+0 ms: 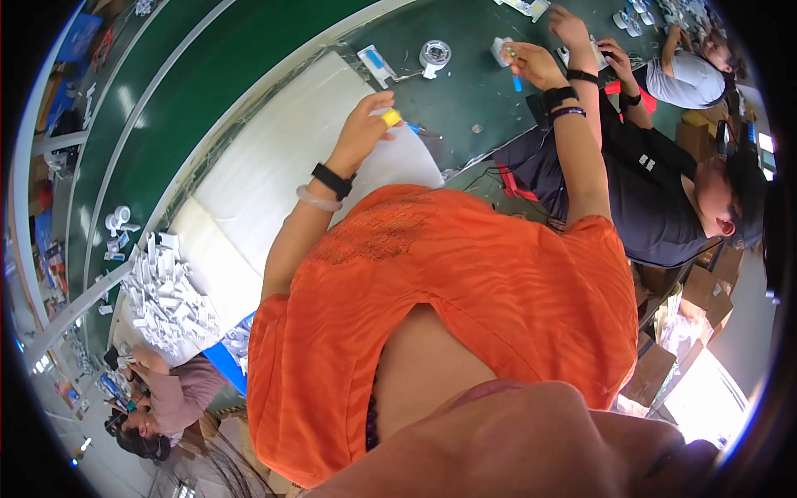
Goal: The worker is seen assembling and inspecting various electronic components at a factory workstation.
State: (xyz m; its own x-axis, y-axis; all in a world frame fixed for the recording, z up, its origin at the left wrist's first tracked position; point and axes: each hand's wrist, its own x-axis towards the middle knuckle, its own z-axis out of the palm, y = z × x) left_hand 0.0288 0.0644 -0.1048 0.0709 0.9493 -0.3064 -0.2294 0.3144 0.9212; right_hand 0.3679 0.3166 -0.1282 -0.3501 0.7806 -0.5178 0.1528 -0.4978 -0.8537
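Observation:
My left hand (pixel 361 131) is raised over the edge of a white sheet (pixel 282 141), its fingers closed around a small yellow object (pixel 390 118) whose kind I cannot make out. My right hand (pixel 538 66) is at the far right of the green table, with its fingers pinched at a small white plastic part (pixel 501 51). A small blue piece (pixel 517 83) shows just below those fingers. Between my hands lie a flat white housing with a blue panel (pixel 376 65) and a round white ring-shaped part (pixel 434 56), with a thin wire between them.
A large pile of white plastic parts (pixel 170 290) covers the near left end of the table. A co-worker in black (pixel 656 178) sits close on my right, one hand (pixel 570 29) reaching beside mine. Another person (pixel 178 394) works at lower left. A green belt (pixel 158 108) runs along the far side.

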